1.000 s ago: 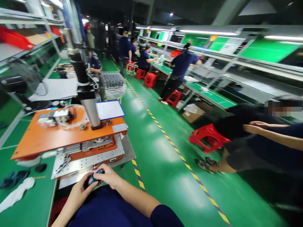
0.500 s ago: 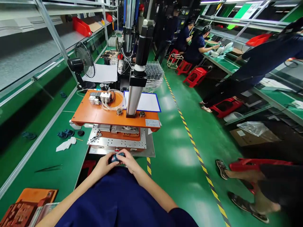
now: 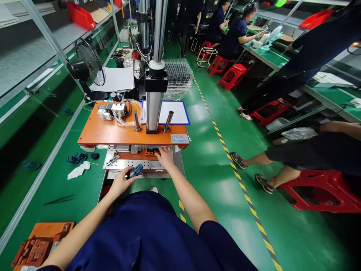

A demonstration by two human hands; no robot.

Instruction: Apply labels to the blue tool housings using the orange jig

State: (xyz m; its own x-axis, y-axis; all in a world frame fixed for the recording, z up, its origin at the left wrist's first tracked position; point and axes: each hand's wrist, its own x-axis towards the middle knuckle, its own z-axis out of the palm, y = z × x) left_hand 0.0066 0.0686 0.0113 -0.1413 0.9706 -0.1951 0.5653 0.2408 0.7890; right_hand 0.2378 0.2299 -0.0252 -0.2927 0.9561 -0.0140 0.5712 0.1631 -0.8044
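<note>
Press (image 3: 132, 133): an orange-topped bench press is taken as the landmark; a silver cylinder column rises from the middle of its orange plate, and two short guide rods stand to either side of the column.
Writing: a small white label (image 3: 179, 138) is stuck at the right front corner of the orange plate, but its print is too small to be read; a blue-edged sheet (image 3: 172, 112) lies behind the press, its text likewise unreadable.
Left hand (image 3: 120, 182): it is held just in front of the press's steel base plate (image 3: 124, 165), fingers closed around a small blue and black part (image 3: 135, 171).
Part position: the blue and black part is pinched at the fingertips, above the front edge of the base plate and left of the press's middle.
Part axis: its long axis is seen tilted, the blue end pointing up and to the right, toward the press; the dark end is kept in the fingers.
Right hand (image 3: 165, 157): it is laid palm down on the base plate, under the front edge of the orange plate, fingers reaching into the orange fixture (image 3: 149, 152); whether anything is gripped cannot be told.
Left of the press: a white rag (image 3: 77, 171) and dark small parts (image 3: 75, 159) lie on the green bench (image 3: 56, 180).
Behind the press: a black fan (image 3: 87, 67) is stood.
Right of the press: red stools (image 3: 321, 190) are set on the green floor, and other people are seated at a far bench.
</note>
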